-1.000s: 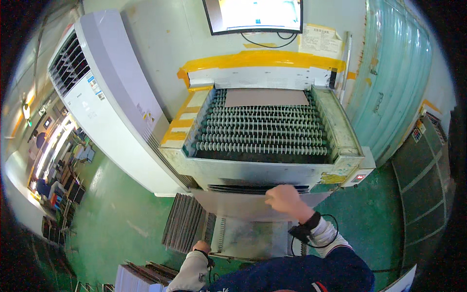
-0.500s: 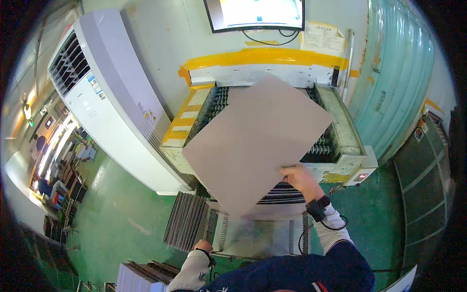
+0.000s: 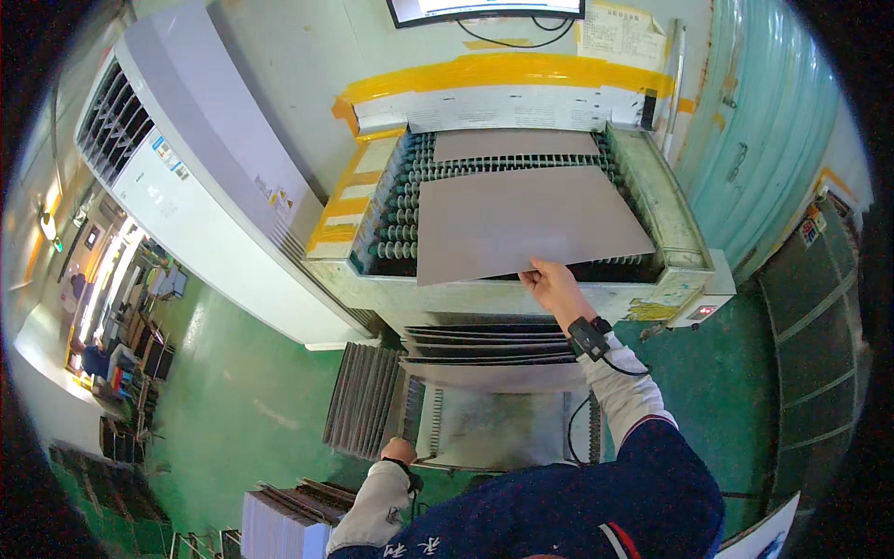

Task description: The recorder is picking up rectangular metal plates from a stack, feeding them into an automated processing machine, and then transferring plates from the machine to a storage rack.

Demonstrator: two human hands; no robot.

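A flat grey-brown sheet (image 3: 526,219) lies over the rollers (image 3: 400,233) of the conveyor, its near left corner overhanging the front rim. My right hand (image 3: 551,284) pinches its near edge between thumb and fingers. Farther in, a second sheet (image 3: 512,143) rests on the rollers by the back wall. My left hand (image 3: 399,451) is closed at the near left corner of a slotted metal rack (image 3: 494,429); what it grips, if anything, is hidden. Several more sheets (image 3: 489,347) stand in the rack's far part, below the conveyor's front.
Dark upright panels (image 3: 361,401) stand left of the rack, and another stack (image 3: 279,522) sits at the lower left. A tall white air conditioner (image 3: 223,205) flanks the conveyor's left side. Dark mesh panels (image 3: 810,345) lean at the right. Distant people sit far left.
My right hand has moved forward and slightly left, turning the sheet and lowering it onto the rollers. The second sheet behind it now shows more fully. My left hand stays at the rack's corner.
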